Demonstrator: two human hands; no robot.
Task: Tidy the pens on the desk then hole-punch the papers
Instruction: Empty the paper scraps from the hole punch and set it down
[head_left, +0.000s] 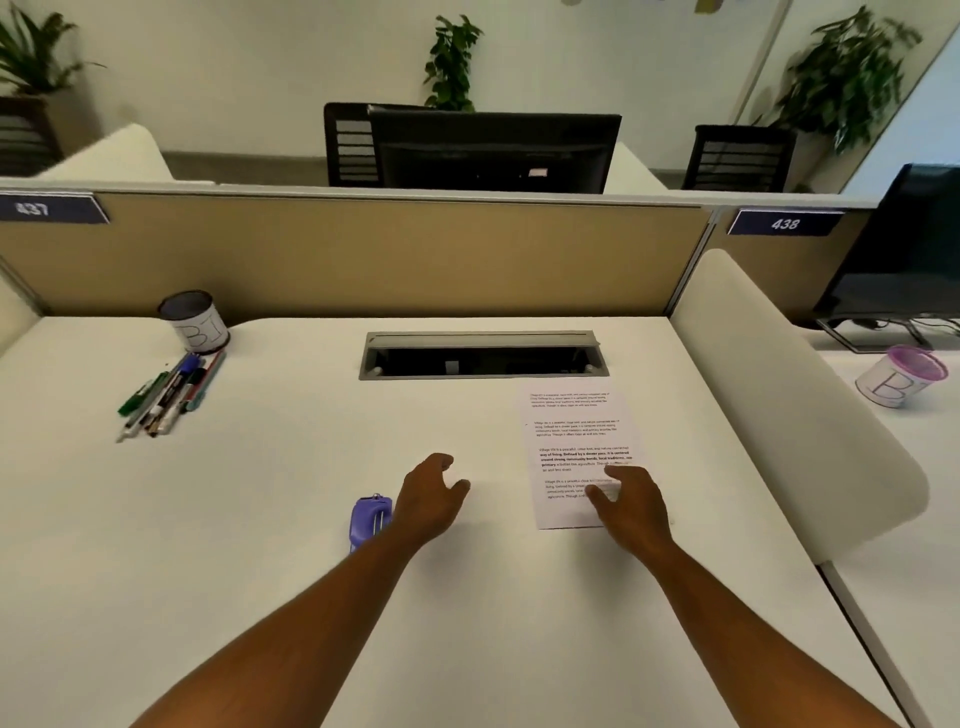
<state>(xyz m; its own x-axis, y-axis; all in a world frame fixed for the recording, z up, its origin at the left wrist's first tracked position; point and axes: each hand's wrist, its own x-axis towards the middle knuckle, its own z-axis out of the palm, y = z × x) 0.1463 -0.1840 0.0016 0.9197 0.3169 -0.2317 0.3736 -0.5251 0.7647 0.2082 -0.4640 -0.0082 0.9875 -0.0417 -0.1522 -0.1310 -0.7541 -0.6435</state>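
Pens lay loose at upper left beside the cup, not yet tidied. Left hand hovered empty, fingers curled loosely; right hand, fingers spread, pinned the papers, probably steadying them near the purple punch.

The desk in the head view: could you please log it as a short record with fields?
pens: loose pile on the desk's left, beside the cup
pen cup: dark, upright, back left
paper: printed sheet, right of centre
hole punch: purple, near the left forearm
left hand: open, above bare desk
right hand: open, over the paper's lower edge
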